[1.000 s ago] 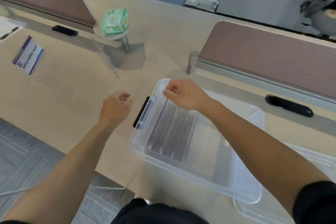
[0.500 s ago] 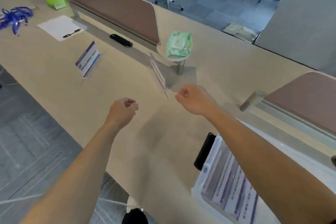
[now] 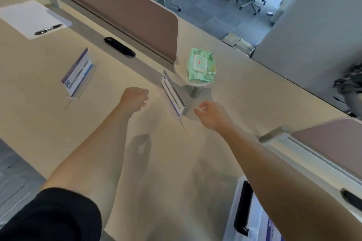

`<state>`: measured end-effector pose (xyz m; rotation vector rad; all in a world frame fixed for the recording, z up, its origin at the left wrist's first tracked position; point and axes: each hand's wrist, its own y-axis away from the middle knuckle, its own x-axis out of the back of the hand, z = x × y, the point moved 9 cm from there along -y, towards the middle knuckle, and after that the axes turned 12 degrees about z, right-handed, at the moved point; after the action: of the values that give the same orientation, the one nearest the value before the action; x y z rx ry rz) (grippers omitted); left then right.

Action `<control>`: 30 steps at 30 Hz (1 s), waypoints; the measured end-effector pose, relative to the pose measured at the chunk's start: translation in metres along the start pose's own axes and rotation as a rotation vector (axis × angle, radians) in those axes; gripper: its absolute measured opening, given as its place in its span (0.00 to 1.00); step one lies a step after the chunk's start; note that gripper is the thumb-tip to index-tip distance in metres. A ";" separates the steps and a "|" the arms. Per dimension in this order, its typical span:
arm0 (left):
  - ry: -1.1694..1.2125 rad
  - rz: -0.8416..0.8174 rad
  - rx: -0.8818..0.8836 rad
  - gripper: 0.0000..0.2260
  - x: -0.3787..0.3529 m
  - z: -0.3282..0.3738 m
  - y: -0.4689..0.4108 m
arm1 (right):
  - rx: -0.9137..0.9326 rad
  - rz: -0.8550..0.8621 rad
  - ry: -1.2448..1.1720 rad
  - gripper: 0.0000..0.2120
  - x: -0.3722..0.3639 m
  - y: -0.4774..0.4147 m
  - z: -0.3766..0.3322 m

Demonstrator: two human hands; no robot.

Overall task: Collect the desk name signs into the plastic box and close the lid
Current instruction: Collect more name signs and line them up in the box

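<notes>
Two clear acrylic desk name signs with blue-and-white cards [image 3: 173, 94] [image 3: 77, 75] stand on the beige surface [image 3: 49, 123], the nearer between both loosely curled, empty hands [image 3: 135, 98] [image 3: 210, 114]. Slick acrylic could tip or slide if grabbed one-sidedly; the clear plastic box [image 3: 252, 219] waits near right.

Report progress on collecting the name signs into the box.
Done: some signs appear to lie in the plastic box at the lower right. In hand: nothing; the right hand and left hand flank the nearer sign without touching it. Left: that sign, the farther sign, then closing the lid, which is out of view.
</notes>
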<state>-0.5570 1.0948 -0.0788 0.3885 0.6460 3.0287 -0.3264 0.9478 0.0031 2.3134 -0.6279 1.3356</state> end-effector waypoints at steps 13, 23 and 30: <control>-0.914 0.030 -0.768 0.37 -0.116 0.051 -0.101 | -0.025 -0.208 0.215 0.28 -0.108 -0.110 0.034; -1.260 -0.002 -1.162 0.18 -0.169 0.049 -0.121 | 0.102 -0.193 0.165 0.08 -0.146 -0.131 0.020; -1.361 -0.175 -1.025 0.13 -0.149 0.024 -0.052 | 0.150 -0.237 0.311 0.08 -0.108 -0.102 0.050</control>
<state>-0.4086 1.1410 -0.1138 1.7407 -0.8110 1.7688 -0.2825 1.0246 -0.1264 2.1432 -0.1550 1.6242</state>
